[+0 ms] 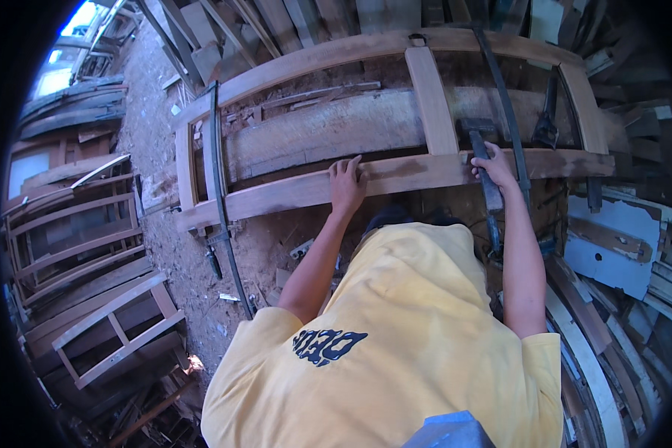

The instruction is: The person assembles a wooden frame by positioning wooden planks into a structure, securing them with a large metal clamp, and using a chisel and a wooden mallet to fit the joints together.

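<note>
A long wooden frame [276,196] lies across in front of me, with a curved far rail and a crosspiece [431,101] right of its middle. My left hand [347,185] is on the near rail, its fingers bent over the rail's edge. My right hand [494,166] is closed round the handle of what looks like a dark hammer [476,125]. Its head points away from me, over the inner side of the near rail. One bar clamp [218,157] spans the frame at the left, another [506,112] just right of the hammer.
A dark tool [548,119] rests inside the frame's right end. Planks [276,26] lean behind it. Small wooden frames [119,328] are stacked on the left. A pale blue board [612,239] and long strips [590,366] lie at the right. Debris covers the ground [175,261].
</note>
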Demonstrator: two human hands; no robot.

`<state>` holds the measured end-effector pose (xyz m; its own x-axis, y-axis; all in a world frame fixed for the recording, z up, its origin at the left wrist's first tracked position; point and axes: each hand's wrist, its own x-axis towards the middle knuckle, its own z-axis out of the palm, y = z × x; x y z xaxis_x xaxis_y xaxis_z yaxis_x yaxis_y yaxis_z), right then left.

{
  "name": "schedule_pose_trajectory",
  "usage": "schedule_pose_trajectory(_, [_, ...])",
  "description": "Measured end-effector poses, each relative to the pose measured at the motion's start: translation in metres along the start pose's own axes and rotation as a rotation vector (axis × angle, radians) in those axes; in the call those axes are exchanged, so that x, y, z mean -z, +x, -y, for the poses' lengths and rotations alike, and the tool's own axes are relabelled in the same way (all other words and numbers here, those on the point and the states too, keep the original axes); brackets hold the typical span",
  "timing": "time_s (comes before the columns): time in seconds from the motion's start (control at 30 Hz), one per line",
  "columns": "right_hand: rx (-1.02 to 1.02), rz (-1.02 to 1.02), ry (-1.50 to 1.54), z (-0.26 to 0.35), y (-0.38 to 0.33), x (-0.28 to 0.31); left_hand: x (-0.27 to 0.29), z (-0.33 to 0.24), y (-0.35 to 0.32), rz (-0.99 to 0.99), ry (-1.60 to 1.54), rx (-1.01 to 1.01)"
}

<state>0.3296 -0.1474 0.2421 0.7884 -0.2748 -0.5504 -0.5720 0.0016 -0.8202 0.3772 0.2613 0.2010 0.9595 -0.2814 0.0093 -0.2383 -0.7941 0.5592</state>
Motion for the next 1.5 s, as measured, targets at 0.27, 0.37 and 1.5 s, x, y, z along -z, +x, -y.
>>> schedule_pose_trajectory(0.27, [-0.145, -0.006, 0.142, 0.003, -0.013, -0.011, -0.005, -0.004, -0.009, -0.144, 0.038, -0.049])
schedule_pose_trajectory(0.37, [-0.108, -0.076, 0.088, -0.007, -0.011, -0.015, -0.035, -0.031, 0.036, -0.089, -0.026, -0.07])
schedule_pose_trajectory(1.5, [0.354, -0.4, -0.714, 0.091, 0.073, -0.083, -0.117, -0.055, 0.219, 0.754, 0.073, 0.488])
